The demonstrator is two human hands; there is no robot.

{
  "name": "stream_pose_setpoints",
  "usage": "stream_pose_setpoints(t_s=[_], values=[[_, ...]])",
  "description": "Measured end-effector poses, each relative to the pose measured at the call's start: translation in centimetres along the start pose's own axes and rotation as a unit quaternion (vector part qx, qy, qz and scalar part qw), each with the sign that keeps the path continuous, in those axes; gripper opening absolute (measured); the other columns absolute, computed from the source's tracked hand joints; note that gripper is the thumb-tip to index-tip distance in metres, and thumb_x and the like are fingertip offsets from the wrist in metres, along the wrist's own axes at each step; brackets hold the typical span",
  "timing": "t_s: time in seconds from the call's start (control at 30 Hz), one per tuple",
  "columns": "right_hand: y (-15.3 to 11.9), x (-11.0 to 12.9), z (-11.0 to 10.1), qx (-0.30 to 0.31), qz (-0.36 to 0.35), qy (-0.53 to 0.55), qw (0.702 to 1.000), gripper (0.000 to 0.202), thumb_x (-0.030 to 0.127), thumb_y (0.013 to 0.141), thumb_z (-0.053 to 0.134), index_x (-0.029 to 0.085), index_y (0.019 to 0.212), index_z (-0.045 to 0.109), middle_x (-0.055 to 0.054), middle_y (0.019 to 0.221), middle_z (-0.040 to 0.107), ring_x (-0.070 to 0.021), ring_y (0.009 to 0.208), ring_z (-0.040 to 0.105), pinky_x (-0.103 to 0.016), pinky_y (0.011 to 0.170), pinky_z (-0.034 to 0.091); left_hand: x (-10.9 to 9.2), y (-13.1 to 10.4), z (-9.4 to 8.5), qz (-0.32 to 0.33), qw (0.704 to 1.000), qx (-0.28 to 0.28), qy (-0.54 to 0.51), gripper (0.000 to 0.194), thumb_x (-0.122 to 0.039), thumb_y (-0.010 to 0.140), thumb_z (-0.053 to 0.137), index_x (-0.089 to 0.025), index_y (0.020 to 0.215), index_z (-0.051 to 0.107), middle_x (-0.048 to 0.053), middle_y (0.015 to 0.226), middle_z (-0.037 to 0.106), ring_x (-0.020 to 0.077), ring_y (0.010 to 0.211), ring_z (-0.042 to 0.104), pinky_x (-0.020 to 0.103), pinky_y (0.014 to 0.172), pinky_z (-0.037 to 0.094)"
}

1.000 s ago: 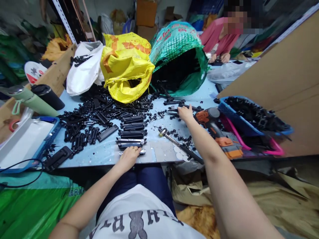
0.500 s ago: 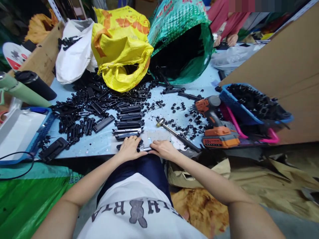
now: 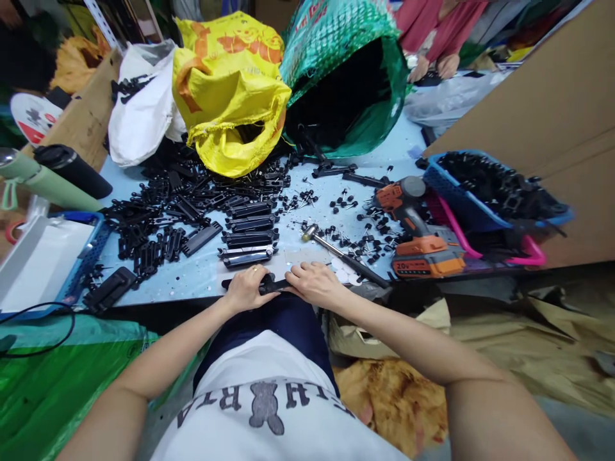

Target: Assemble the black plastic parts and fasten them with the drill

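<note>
At the front edge of the counter (image 3: 175,283), left grip (image 3: 246,289) and right grip (image 3: 314,283) pinch a black part (image 3: 275,285) between them, apparently to steady it, while the hammer (image 3: 342,255) lies handle toward that edge, presumably for quick reach.

A narrow bare lane on the blue table (image 3: 289,238) leads away from the right hand (image 3: 314,282) — the row of black bars (image 3: 248,238) fencing its left, the hammer (image 3: 349,258) lying slantwise on its right — until small black-headed pins (image 3: 350,205) litter the way and the yellow sack (image 3: 235,96) and green sack (image 3: 336,61) wall off the back. Rightward, the cordless drill (image 3: 425,248) and blue basket (image 3: 465,200) block passage; leftward, a mostly bare front strip runs below the heap of black parts (image 3: 168,208) to a dark block (image 3: 110,288).
</note>
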State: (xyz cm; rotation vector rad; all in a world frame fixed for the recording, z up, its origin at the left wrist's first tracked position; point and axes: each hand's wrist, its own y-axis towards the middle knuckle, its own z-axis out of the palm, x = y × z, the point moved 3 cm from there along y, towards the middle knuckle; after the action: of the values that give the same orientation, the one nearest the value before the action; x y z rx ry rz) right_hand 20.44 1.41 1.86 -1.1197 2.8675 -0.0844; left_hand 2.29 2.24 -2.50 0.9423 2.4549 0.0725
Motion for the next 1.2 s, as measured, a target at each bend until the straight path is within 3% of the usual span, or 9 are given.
stream_pose_setpoints(t_s=[0.1,0.2,0.33,0.47,0.6,0.77,0.83,0.97,1.2], values=[[-0.2,-1.6,1.6,-0.022,-0.016,0.016,0.999,0.035,0.046,0.093,0.04,0.017,0.09,0.059,-0.007,0.087,0.059,-0.0166,0.08,0.051,-0.028,0.065,0.028,-1.0,2.3,-0.4,0.041,0.998,0.025,0.028,0.057,-0.061,0.078,0.051,-0.015,0.112,0.05,0.011,0.103,0.059,0.0246,0.098,0.056,0.035,0.08,0.045],[-1.1,-2.9,3.7,-0.066,0.0,0.044,0.997,0.037,0.049,0.091,0.043,0.017,0.091,0.062,-0.007,0.087,0.059,-0.0173,0.082,0.05,-0.029,0.068,0.029,-1.4,8.6,-0.8,0.043,0.995,0.015,0.085,0.049,-0.046,0.089,0.042,-0.016,0.128,0.041,0.013,0.123,0.052,0.0247,0.117,0.044,0.037,0.093,0.037],[-2.7,-3.1,5.5,-0.103,0.029,0.078,0.991,0.04,0.051,0.089,0.044,0.016,0.091,0.063,-0.007,0.083,0.06,-0.0171,0.079,0.051,-0.03,0.069,0.03,1.1,18.6,-0.2,-0.1,0.976,0.07,0.18,0.026,-0.013,0.086,0.043,-0.01,0.106,0.058,0.016,0.111,0.058,0.0261,0.107,0.048,0.039,0.086,0.036],[-2.8,-5.4,4.7,-0.131,0.092,0.103,0.982,0.037,0.047,0.091,0.043,0.017,0.099,0.062,-0.008,0.09,0.063,-0.0186,0.085,0.053,-0.03,0.074,0.035,2.7,23.1,0.9,-0.107,0.974,0.093,0.179,0.016,-0.002,0.075,0.05,-0.008,0.079,0.064,0.015,0.086,0.063,0.0264,0.094,0.053,0.043,0.088,0.033],[-0.7,-12.1,3.2,-0.076,0.272,0.071,0.957,0.029,0.023,0.094,0.037,0.015,0.109,0.061,-0.012,0.103,0.062,-0.0214,0.094,0.054,-0.03,0.077,0.038,2.2,21.2,0.0,-0.091,0.978,0.07,0.176,0.021,-0.009,0.082,0.047,-0.01,0.095,0.064,0.015,0.101,0.061,0.0245,0.097,0.053,0.038,0.087,0.037],[1.3,-17.7,4.1,0.035,0.317,0.073,0.945,0.029,0.014,0.087,0.043,0.014,0.106,0.065,-0.015,0.102,0.063,-0.0219,0.089,0.058,-0.028,0.074,0.04,2.5,12.3,-4.4,-0.079,0.99,0.015,0.115,0.024,-0.025,0.089,0.045,-0.016,0.102,0.063,0.009,0.097,0.06,0.0192,0.093,0.055,0.029,0.084,0.041],[1.2,-18.1,4.6,0.041,0.303,0.085,0.948,0.026,0.017,0.087,0.046,0.015,0.104,0.066,-0.013,0.103,0.063,-0.0212,0.088,0.059,-0.027,0.075,0.041,3.5,7.8,-5.9,-0.115,0.99,0.022,0.078,0.023,-0.024,0.087,0.047,-0.015,0.1,0.064,0.008,0.095,0.061,0.0188,0.09,0.057,0.028,0.082,0.043],[0.6,-17.4,4.5,-0.034,0.289,0.122,0.949,0.027,0.023,0.087,0.048,0.013,0.106,0.064,-0.013,0.104,0.062,-0.0205,0.088,0.059,-0.028,0.077,0.042,4.7,1.7,-6.5,-0.168,0.975,0.132,0.053,0.018,-0.024,0.083,0.054,-0.017,0.091,0.068,0.007,0.085,0.063,0.019,0.082,0.06,0.028,0.074,0.046],[1.1,-12.2,0.7,-0.172,0.176,0.267,0.932,0.016,0.031,0.08,0.06,0.017,0.084,0.066,-0.006,0.08,0.064,-0.0164,0.071,0.058,-0.027,0.067,0.045,2.9,2.5,-5.6,-0.127,0.961,0.211,0.129,0.016,-0.012,0.081,0.052,-0.012,0.078,0.067,0.014,0.088,0.063,0.0231,0.083,0.062,0.032,0.077,0.046]])
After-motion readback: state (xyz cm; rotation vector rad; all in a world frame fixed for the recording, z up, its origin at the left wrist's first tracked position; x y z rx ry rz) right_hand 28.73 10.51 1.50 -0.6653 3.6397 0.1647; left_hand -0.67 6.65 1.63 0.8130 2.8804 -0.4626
